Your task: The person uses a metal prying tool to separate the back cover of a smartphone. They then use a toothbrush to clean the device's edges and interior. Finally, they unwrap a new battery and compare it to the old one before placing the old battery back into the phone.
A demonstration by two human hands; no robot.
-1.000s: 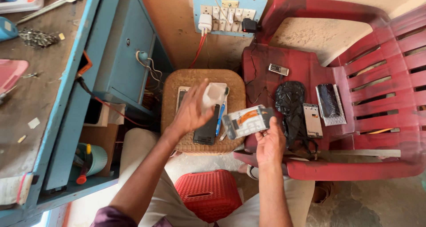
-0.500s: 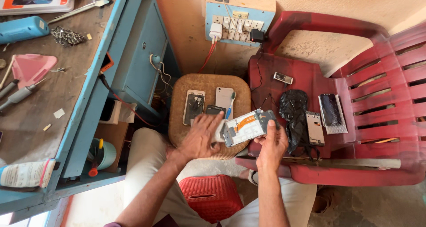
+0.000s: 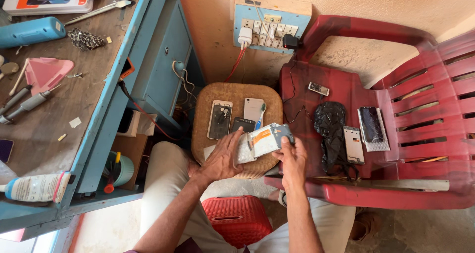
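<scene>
Both my hands hold a flat bubble-wrapped packet with orange and blue printing over the round wicker stool. My left hand grips its left end. My right hand grips its right end. On the stool behind the packet lie an opened phone body, a white phone back, a dark phone and a blue toothbrush.
A red plastic chair at right carries a small phone, a black bag, a phone frame and a screen on bubble wrap. A blue workbench with tools stands left. A switchboard hangs on the wall. A red stool is below.
My left hand left the white phone back on the stool and came back to the packet, which both hands now hold. The camera view shifted slightly right and down.
</scene>
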